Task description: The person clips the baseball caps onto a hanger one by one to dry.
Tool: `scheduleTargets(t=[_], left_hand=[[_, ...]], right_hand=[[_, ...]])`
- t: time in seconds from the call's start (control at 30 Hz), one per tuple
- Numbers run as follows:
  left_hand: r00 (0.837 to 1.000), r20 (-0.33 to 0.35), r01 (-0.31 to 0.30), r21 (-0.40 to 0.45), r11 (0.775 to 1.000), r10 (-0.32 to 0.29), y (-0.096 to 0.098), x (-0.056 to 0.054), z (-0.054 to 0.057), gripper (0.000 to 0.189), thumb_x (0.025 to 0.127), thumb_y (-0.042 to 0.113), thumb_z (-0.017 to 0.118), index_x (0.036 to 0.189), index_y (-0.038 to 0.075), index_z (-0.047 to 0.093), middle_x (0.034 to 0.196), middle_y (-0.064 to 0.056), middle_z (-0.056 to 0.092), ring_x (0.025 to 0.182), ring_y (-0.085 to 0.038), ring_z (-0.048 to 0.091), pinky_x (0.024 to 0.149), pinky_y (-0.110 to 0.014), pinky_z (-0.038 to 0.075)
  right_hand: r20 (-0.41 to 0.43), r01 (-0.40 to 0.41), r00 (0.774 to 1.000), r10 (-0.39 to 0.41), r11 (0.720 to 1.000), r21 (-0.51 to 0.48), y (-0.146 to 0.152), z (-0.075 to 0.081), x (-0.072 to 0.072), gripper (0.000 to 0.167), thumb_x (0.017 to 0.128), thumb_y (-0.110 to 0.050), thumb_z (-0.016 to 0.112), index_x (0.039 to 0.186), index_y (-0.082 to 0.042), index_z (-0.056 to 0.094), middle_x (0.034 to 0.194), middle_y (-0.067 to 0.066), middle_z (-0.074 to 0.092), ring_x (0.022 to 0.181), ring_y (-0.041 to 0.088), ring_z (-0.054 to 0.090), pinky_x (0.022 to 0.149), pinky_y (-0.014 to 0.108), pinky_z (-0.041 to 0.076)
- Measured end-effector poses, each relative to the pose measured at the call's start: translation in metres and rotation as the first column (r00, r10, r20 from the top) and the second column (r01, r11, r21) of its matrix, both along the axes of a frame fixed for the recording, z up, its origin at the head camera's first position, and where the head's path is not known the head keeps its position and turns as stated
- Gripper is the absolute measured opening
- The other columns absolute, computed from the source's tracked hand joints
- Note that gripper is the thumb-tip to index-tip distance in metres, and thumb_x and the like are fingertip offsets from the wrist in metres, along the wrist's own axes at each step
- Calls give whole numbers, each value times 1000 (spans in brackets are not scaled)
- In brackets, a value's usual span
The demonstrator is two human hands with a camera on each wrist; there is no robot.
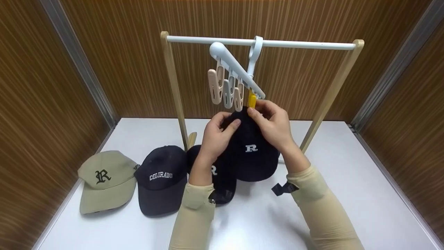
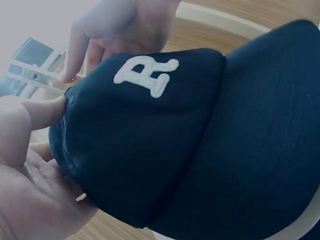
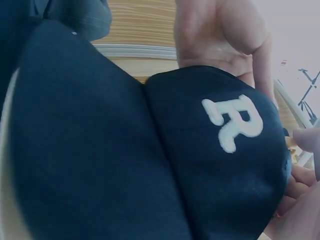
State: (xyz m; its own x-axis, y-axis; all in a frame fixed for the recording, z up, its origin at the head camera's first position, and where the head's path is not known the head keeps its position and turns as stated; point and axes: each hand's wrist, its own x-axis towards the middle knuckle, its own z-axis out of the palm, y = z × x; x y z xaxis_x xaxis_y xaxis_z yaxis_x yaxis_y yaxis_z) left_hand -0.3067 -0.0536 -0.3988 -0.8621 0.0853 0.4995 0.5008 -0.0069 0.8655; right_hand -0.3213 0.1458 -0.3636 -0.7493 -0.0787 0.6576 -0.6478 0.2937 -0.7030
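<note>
A dark baseball cap (image 1: 258,165) with a white R hangs brim-down under a light-blue clip hanger (image 1: 237,66). My left hand (image 1: 215,137) grips the crown's upper left edge, thumb in front and fingers behind. At the top of the crown, my right hand (image 1: 275,125) pinches a yellow clothespin (image 1: 252,100) that hangs from the hanger. The clothespin's lower end meets the cap; whether it bites the fabric is hidden. In the left wrist view, the left thumb presses the crown (image 2: 135,130). The right wrist view shows the brim (image 3: 95,140) up close.
The hanger hooks over the white bar (image 1: 305,44) of a wooden-legged rack. Pink and grey clothespins (image 1: 227,93) hang left of the yellow one. On the white table (image 1: 347,194) lie a khaki cap (image 1: 107,180), a COLORADO cap (image 1: 161,187) and another dark R cap (image 1: 223,180).
</note>
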Motion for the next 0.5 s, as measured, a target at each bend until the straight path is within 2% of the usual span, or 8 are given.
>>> scheduleTargets(t=[0.1,0.3,0.5], left_hand=[[1000,-2,2,-41,999,-3,-3,1,0,26,109,22,75,126,3,70,122,-10,74,113,-22,70,98,-38,56],[1000,-3,28,-115,993,-29,-12,2,0,34,109,26,76,133,4,67,124,-10,72,113,-23,69,97,-39,56],[999,1,41,-188,981,-42,-18,3,1,41,110,31,75,139,5,65,130,-10,71,117,-23,69,102,-42,56]], right_hand=[[-50,33,998,-32,999,30,-2,-7,2,28,105,-16,80,127,2,78,111,11,80,95,20,73,82,23,55],[-156,56,987,-44,996,69,-2,-18,4,28,104,-10,80,127,5,76,119,16,79,105,28,75,91,26,56],[-218,76,975,-51,992,105,-1,-26,6,29,105,-14,79,129,3,77,121,13,79,108,25,74,93,29,55]])
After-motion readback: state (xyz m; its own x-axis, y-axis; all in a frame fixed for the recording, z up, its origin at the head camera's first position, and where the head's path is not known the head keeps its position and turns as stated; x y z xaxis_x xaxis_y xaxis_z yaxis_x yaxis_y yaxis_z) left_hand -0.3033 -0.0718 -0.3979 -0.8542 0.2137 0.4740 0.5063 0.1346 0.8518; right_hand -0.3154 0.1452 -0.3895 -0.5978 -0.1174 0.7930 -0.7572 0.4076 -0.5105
